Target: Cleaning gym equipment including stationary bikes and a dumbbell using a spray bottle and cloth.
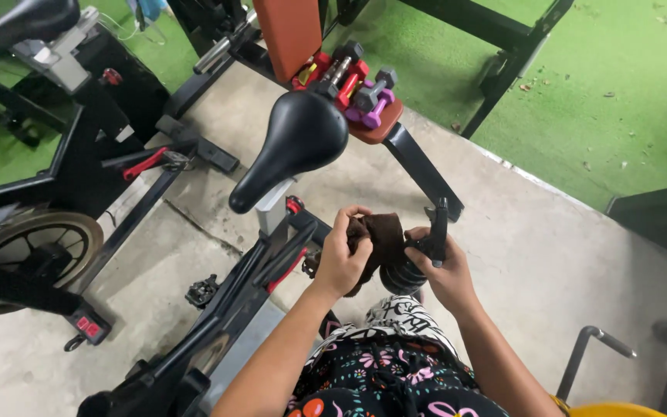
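Brown cloth sits bunched between both hands just right of the frame's centre, pressed onto the black ribbed part at the rear of an exercise bike. The left hand has its grip closed around the cloth, fingers curled over the top of the wad. The right hand has its grip closed on a black lever that stands up at about 1 o'clock from the cloth, thumb side near the ribbed part.

The black saddle rises at 11 o'clock from the hands, and a rack of small dumbbells sits beyond it at 12 o'clock.

Risks, as I judge them: the cloth is loosely wadded, so a fold could catch in the ribs or snag under the lever and jerk the left fingers in with it. If the lever shifts under the right hand's pull, the knuckles are close enough to the ribbed part to be pinched. The person stands tight against the frame, patterned clothing at 6 o'clock, so a slip could carry a forearm against the red-tipped handle at 9 o'clock.
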